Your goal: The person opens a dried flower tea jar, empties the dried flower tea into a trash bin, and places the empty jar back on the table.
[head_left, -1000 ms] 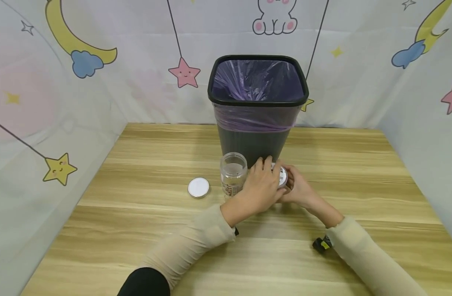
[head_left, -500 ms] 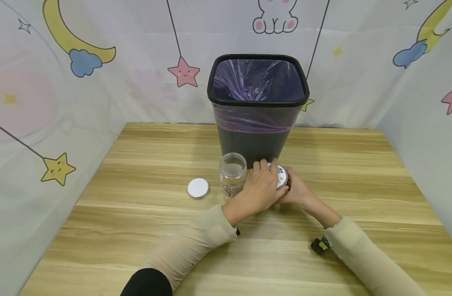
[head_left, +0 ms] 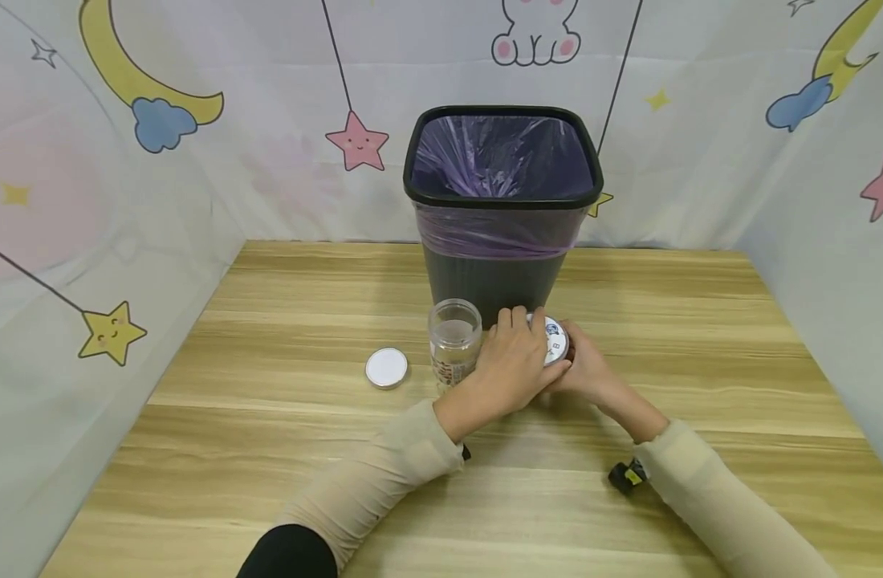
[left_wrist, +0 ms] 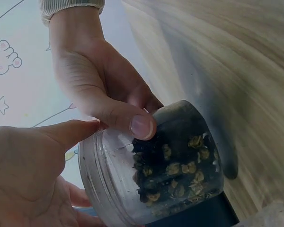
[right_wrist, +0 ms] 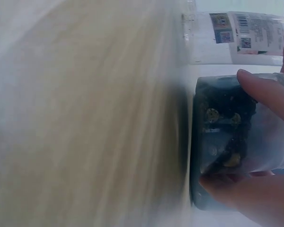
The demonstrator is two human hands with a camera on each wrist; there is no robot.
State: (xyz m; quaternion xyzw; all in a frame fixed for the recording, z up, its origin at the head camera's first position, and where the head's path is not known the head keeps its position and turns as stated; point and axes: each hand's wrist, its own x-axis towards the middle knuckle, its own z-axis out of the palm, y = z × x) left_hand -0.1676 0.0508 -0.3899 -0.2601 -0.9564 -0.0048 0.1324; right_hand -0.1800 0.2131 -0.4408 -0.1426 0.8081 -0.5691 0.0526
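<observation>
My left hand (head_left: 512, 361) grips the white printed lid (head_left: 555, 341) of a clear jar (left_wrist: 173, 165), fingers over its top and thumb at the near edge. My right hand (head_left: 589, 369) holds the same jar by its side, its thumb pressed on the wall in the left wrist view. Dark and yellowish dried pieces fill the lower part of the jar. Just left of my left hand stands a second clear jar (head_left: 449, 341), uncovered, with a printed label. A loose white lid (head_left: 387, 367) lies flat on the table to its left.
A dark bin (head_left: 495, 281) lined with a purple bag stands behind the jars. The wooden table (head_left: 268, 337) reaches toward white cloth walls (head_left: 282, 104) with cartoon prints at the back and sides.
The held jar and its lid have shifted slightly right, and more of the lid's print shows. My left fingers have moved a little with the lid. The uncovered jar and loose lid stay put.
</observation>
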